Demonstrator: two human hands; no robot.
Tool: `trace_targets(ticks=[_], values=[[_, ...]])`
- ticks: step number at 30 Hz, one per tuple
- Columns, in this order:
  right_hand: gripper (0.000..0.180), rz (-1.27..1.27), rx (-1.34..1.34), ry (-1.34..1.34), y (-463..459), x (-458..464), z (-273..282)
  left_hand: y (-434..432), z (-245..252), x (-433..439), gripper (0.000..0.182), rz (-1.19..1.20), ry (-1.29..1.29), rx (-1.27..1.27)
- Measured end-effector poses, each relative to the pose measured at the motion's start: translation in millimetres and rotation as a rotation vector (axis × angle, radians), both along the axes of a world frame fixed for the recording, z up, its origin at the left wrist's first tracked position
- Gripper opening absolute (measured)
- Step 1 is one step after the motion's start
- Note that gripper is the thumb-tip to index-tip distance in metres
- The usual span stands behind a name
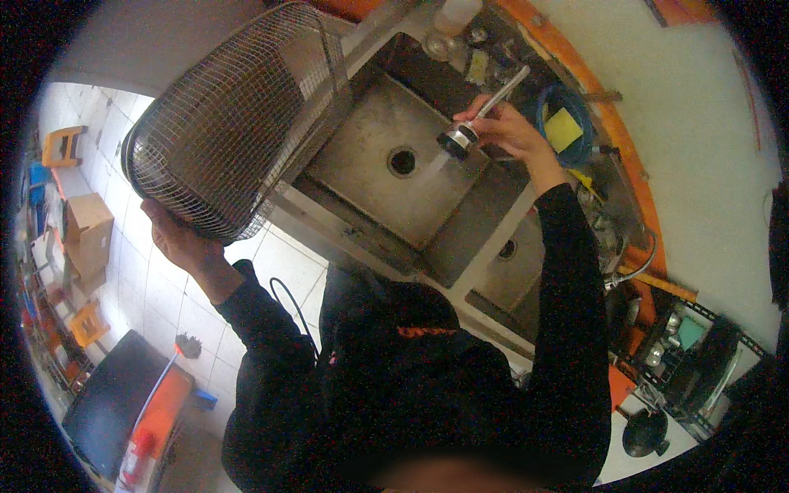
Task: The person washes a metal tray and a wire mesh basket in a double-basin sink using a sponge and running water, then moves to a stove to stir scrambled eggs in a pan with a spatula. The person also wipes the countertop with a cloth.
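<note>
A large wire mesh basket (185, 117) is tilted up over the floor and the left part of the steel sink (376, 191). My left hand (182, 240) grips its near lower rim; the fingers are partly hidden behind the mesh. Above the larger basin, my right hand (508, 128) holds a faucet spray head (457, 140), black and silver, on a metal stem. A pale spray of water (436, 167) comes out of it, down and left into the basin. The round drain hole (403, 162) lies near the basin's middle, left of the spray.
A smaller basin (508, 271) adjoins on the right. Behind the sink stand a blue basin (541, 117) with a yellow sponge-like pad (561, 130), and various small items. A curved faucet (644, 259) rises at right. On the tiled floor are a cardboard box (89, 228) and an orange stool (65, 146).
</note>
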State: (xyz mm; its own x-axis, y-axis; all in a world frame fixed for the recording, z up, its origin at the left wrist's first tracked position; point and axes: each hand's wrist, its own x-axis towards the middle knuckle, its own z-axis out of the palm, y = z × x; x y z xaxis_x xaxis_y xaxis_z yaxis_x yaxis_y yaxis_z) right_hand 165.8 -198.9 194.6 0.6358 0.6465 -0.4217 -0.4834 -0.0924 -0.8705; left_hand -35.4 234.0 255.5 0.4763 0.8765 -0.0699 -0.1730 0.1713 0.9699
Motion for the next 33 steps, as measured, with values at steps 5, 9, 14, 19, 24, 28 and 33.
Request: trace_targets(ticks=[5, 9, 14, 19, 24, 28, 33], values=[[0.024, -0.061, 0.053, -0.025, 21, 6, -11, -1, 3, 1, 0.059, 0.051, 0.067, 0.035], [0.024, -0.144, 0.077, -0.058, 30, 8, -15, -5, 11, 2, 0.059, 0.051, -0.024, 0.019], [0.023, -0.226, 0.115, -0.107, 43, 10, -18, -9, 17, 4, 0.047, 0.068, -0.141, -0.033], [0.019, -0.324, 0.046, -0.204, 59, 15, -23, -10, 16, 7, 0.044, 0.082, -0.128, -0.047], [0.017, -0.383, 0.065, -0.267, 73, 25, -34, -10, 10, 8, 0.043, 0.07, -0.173, -0.114], [0.019, -0.454, -0.022, -0.375, 80, 34, -42, -13, 8, 6, 0.042, 0.004, -0.2, -0.077], [0.018, -0.536, -0.049, -0.479, 84, 42, -51, -19, 11, -2, 0.044, -0.01, -0.2, -0.071]])
